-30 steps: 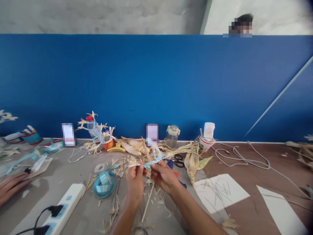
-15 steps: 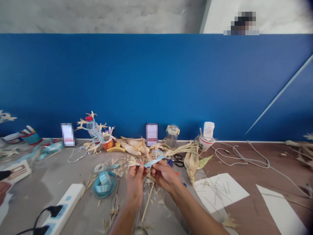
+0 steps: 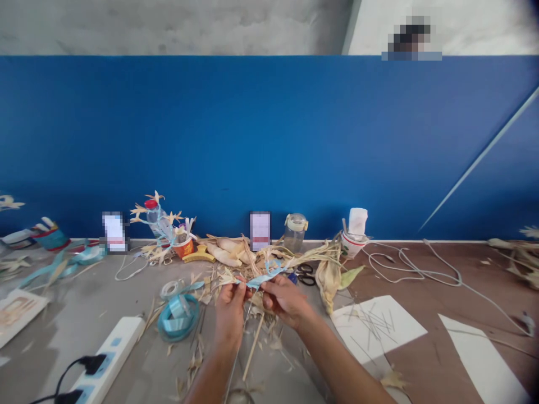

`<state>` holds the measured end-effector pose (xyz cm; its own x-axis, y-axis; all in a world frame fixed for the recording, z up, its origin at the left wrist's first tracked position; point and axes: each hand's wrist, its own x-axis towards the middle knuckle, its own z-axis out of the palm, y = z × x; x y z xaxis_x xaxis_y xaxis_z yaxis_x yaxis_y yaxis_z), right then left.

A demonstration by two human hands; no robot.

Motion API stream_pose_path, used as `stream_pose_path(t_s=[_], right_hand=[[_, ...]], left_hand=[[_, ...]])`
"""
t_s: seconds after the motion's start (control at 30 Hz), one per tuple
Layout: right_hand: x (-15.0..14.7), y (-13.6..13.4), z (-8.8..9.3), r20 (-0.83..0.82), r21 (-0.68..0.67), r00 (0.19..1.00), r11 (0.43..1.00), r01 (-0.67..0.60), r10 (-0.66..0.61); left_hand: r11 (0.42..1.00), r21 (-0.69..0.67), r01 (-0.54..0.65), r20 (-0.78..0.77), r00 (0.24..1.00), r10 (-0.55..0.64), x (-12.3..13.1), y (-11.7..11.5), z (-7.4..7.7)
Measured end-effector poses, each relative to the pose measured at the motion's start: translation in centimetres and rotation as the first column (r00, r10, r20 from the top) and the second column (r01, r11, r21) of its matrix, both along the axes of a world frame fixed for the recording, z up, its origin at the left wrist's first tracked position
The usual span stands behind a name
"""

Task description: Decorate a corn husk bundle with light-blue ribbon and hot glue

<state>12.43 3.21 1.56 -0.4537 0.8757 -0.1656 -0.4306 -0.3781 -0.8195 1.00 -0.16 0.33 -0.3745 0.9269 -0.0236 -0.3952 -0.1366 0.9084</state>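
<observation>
A light blue ribbon stretches between my two hands above the middle of the table. My left hand pinches its left end, where pale dried husk pieces stick out past the fingertips. Further along, my right hand grips the ribbon between thumb and fingers. A thin strand runs down past my left hand toward the front edge of view. Beyond the hands lies a heap of dried husks. The fingers partly hide whatever the ribbon covers.
A blue ribbon roll and a white power strip lie to the left. Black-handled scissors and paper with thin wires are on the right. Phones, a jar and cups stand along the blue partition.
Both hands stay nearly in place, with the ribbon slightly shifted between them. A thin strand now shows below my left hand. Another person's hand has left the left edge.
</observation>
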Motion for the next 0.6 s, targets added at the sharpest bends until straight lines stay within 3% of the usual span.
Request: stream_pose_path(t_s=[0.6], right_hand=[[-0.15, -0.51, 0.15, 0.319, 0.283, 0.941, 0.959, 0.02, -0.114]], left_hand=[[0.999, 0.014, -0.028, -0.353, 0.935, 0.032, -0.2, -0.32, 0.84]])
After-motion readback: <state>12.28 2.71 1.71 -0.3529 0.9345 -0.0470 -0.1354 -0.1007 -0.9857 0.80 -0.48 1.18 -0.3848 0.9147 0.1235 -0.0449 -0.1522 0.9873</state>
